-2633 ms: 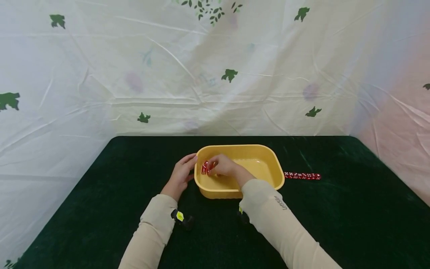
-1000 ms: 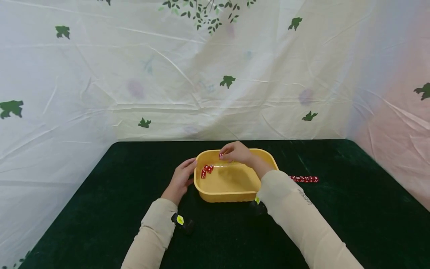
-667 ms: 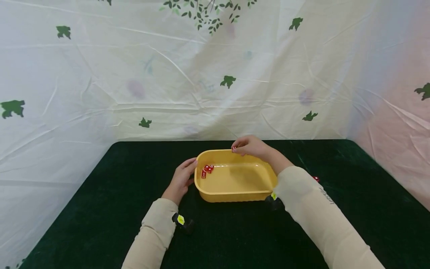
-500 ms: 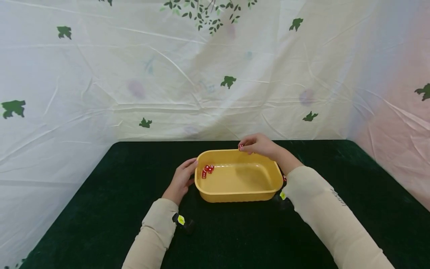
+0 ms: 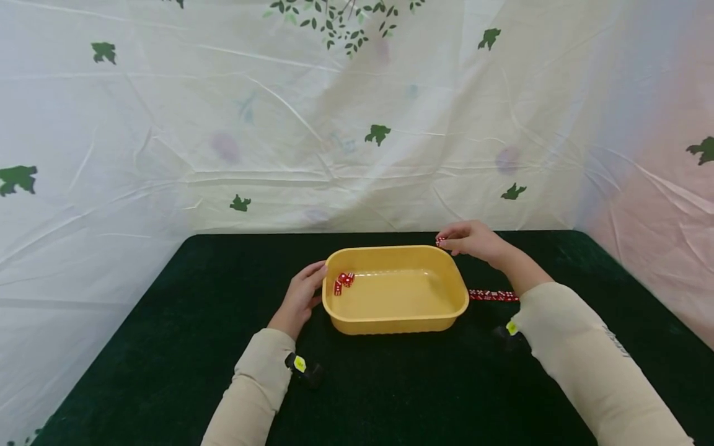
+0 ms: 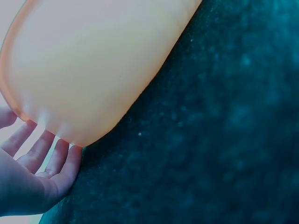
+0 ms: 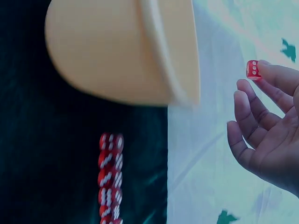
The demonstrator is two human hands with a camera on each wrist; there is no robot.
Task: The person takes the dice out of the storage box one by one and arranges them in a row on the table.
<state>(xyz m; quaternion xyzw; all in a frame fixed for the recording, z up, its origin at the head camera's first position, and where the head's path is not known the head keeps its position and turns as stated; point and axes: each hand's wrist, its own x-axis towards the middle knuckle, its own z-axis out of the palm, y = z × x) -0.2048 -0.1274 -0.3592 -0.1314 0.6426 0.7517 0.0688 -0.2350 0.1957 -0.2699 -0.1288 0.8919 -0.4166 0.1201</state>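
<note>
A yellow plastic tub stands mid-table with several red dice inside at its left end. My left hand rests against the tub's left side; in the left wrist view its extended fingers touch the outer wall. Past the tub's far right corner, my right hand pinches one red die between thumb and index finger, the other fingers loosely bent. On the cloth right of the tub lies a row of red dice, set in two lines in the right wrist view; my right sleeve may cover its end.
Dark green cloth covers the table. A pale sheet with green leaf prints hangs behind and at both sides. Each wrist carries a small black camera.
My right hand picked a die out of the tub, rose over the far rim and moved right with it. My left hand stayed at the tub's left side.
</note>
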